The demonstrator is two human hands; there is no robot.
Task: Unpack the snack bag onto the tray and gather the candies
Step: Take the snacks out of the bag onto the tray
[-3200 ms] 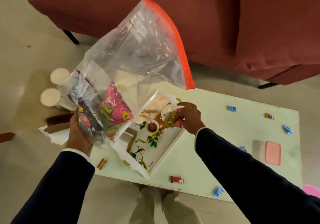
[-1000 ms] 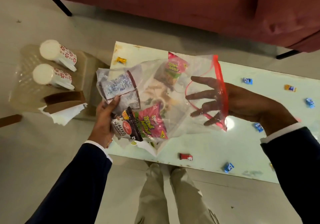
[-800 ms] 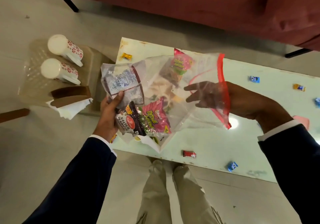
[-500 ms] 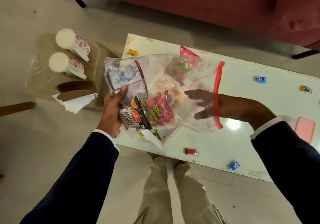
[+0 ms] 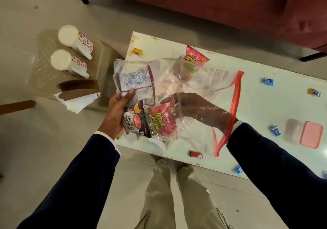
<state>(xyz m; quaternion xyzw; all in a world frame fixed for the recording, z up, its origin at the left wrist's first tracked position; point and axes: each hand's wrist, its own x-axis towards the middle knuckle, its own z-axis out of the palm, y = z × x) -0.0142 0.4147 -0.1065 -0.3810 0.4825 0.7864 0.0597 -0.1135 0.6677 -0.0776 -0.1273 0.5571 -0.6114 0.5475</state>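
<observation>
- Two hands worked one clear zip bag [image 5: 208,80] with a red seal strip, held over the left part of the pale desk [image 5: 265,108].
- Left hand [image 5: 115,115] gripped the bag's closed end from outside, thumb curled over a clear-backed packet [image 5: 134,80], fingers under a salted peanuts packet [image 5: 135,121].
- Right hand [image 5: 198,109] was inside the bag through the open mouth, seen through the plastic; fingers reached to a pink Tedhe Medhe packet [image 5: 163,121] and touched its top edge; cannot tell if they pinched it.
- Peanuts and pink packet lay side by side at the bag's bottom end, just beside the left hand.
- Another pink Tedhe Medhe packet [image 5: 194,57] lay at the far side, behind the bag.
- White tray [image 5: 159,143] mostly hidden under the bag; only a near corner showed.
- Candies loose on the desk: yellow candy [image 5: 137,51] at far left corner, red candy [image 5: 195,154] near front edge, blue candy [image 5: 267,81] and orange candy [image 5: 313,92] to the right, well apart.
- Pink-lidded box [image 5: 307,134] at right.
- Two upturned patterned mugs [image 5: 74,50] on a side stand to the left, white napkins [image 5: 77,101] near them.
</observation>
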